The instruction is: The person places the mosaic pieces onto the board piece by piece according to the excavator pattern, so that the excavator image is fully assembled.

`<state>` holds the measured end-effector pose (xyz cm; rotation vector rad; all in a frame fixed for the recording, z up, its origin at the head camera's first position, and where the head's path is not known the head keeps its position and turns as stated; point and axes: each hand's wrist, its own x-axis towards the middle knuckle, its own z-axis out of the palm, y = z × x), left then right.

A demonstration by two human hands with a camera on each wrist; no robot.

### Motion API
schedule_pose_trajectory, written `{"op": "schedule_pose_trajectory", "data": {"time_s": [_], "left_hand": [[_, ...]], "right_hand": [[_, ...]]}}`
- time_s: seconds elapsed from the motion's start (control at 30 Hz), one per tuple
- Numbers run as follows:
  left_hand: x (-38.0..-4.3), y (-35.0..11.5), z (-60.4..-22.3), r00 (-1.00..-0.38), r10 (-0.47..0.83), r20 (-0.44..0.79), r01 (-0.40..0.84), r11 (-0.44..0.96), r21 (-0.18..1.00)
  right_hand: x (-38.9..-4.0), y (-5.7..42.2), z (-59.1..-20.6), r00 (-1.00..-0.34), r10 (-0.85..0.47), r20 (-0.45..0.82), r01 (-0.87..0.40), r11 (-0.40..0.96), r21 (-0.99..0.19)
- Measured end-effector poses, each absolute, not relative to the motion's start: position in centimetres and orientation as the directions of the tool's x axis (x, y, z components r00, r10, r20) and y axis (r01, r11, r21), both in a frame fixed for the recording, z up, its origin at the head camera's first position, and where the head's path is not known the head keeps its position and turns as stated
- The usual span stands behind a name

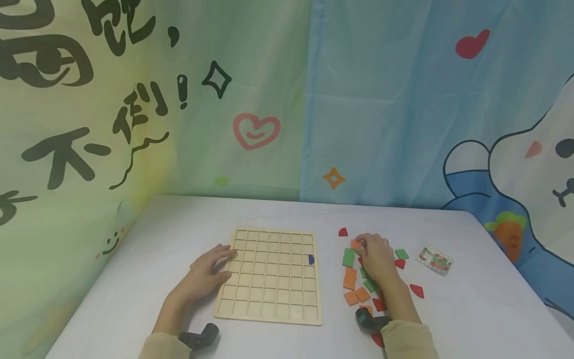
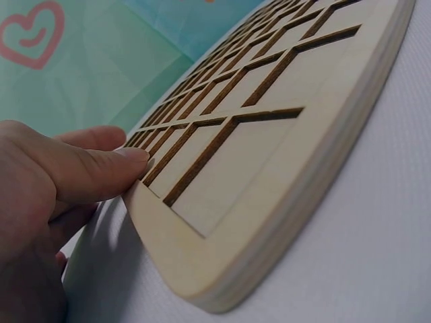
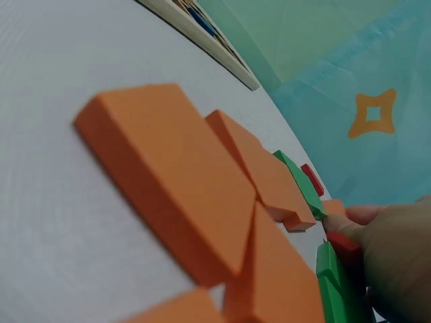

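A pale wooden grid board lies flat on the table, with one blue piece in a cell by its right edge. My left hand rests on the board's left edge, fingers spread and mostly straight; the left wrist view shows the thumb touching the rim. At the far end of a loose group of tiles, my right hand pinches an orange tile at the fingertips. Around it lie orange tiles, green tiles and red pieces. Some tiles are hidden under the hand and forearm.
A small clear packet with red and green print lies right of the tiles. One red piece sits apart at the back. A printed curtain hangs behind the white table.
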<state>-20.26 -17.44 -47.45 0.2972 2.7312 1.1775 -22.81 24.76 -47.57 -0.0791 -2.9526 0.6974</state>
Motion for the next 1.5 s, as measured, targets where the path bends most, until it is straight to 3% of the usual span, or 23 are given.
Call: {"op": "schedule_pose_trajectory", "data": {"time_s": [0.27, 0.47, 0.77, 1.13, 1.5], "left_hand": [[-20.3, -17.7, -47.4, -0.967, 0.249, -0.063, 0.123, 0.664, 0.737], [-20.2, -17.7, -47.3, -0.958, 0.283, -0.038, 0.158, 0.635, 0.756], [-20.0, -17.7, -47.2, -0.971, 0.231, -0.058, 0.117, 0.674, 0.729], [-20.1, -17.5, -47.2, -0.970, 0.238, -0.060, 0.115, 0.658, 0.745], [-20.2, -17.7, -47.4, -0.967, 0.245, -0.067, 0.116, 0.660, 0.743]], "right_hand": [[-23.0, 24.6, -47.3, -0.982, 0.137, 0.129, 0.041, 0.822, -0.568], [-22.0, 23.2, -45.1, -0.984, 0.149, 0.097, 0.051, 0.757, -0.651], [-21.0, 17.8, -42.9, -0.998, -0.066, 0.005, -0.053, 0.756, -0.652], [-20.3, 15.5, -45.3, -0.998, -0.065, -0.013, -0.042, 0.772, -0.634], [-19.1, 15.0, -46.1, -0.996, -0.065, 0.056, -0.086, 0.786, -0.612]]}}
